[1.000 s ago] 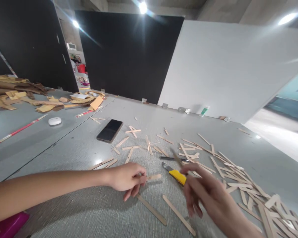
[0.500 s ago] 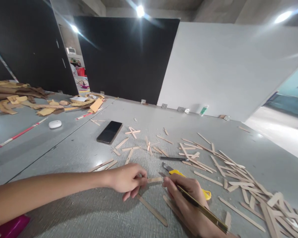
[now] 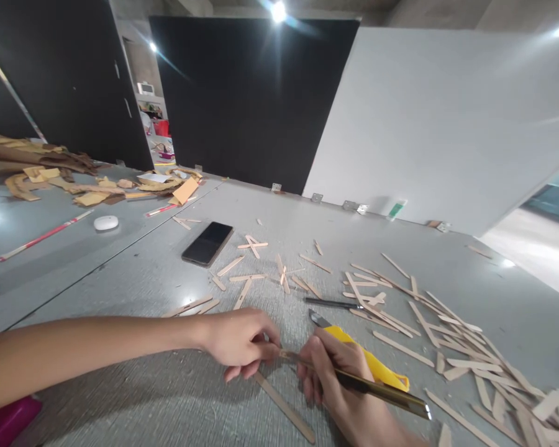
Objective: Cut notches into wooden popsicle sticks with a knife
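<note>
Head view — wooden stick (image 3: 284, 353), gold-toned tool (image 3: 377, 390) in hands (image 3: 240, 338) (image 3: 341, 375) — closed white case (image 3: 106, 223)

The stick (image 3: 285, 354), a thin pale wooden strip, is pinched in the left hand (image 3: 242, 338), only a short end showing. The pen-like tool (image 3: 382, 392), slim, dark and gold with a silvery butt, slants in the right hand (image 3: 338, 375); its tip is at the stick's end, contact unclear. Partly hidden behind that hand, the yellow cutter (image 3: 384, 369) has its grey blade toward the desk's (image 3: 242, 202) far edge. The lower stick (image 3: 286, 410) slants from under the left hand toward the near edge.
</note>
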`<state>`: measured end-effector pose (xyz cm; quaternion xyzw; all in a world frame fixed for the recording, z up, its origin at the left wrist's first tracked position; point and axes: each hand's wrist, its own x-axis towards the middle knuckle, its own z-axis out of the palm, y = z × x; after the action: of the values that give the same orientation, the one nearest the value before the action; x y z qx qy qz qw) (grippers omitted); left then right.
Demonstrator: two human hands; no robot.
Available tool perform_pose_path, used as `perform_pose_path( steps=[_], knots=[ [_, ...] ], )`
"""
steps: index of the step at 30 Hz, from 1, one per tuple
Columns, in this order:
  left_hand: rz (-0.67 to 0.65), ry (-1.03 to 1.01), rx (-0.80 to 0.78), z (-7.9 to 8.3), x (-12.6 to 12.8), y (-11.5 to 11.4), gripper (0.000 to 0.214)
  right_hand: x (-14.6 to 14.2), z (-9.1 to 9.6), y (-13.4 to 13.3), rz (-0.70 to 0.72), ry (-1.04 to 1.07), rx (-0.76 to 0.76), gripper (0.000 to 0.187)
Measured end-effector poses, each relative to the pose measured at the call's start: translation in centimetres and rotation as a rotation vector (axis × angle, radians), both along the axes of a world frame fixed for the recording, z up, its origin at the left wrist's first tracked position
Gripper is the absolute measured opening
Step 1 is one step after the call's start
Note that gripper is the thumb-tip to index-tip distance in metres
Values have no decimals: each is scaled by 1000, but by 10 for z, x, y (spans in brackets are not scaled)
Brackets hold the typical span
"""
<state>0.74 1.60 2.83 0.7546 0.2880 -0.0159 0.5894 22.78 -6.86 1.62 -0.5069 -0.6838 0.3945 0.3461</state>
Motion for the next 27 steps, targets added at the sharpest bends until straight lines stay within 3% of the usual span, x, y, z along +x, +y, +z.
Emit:
perform_pose_path(
  steps=[9, 27],
  knots=[
    [-3, -7, 37, -2, -2, -1, 28, -6, 9, -2, -24, -82, 78, 48],
    [24, -39, 53, 1, -1, -4, 31, -1, -8, -3, -40, -154, 182, 46]
  ],
)
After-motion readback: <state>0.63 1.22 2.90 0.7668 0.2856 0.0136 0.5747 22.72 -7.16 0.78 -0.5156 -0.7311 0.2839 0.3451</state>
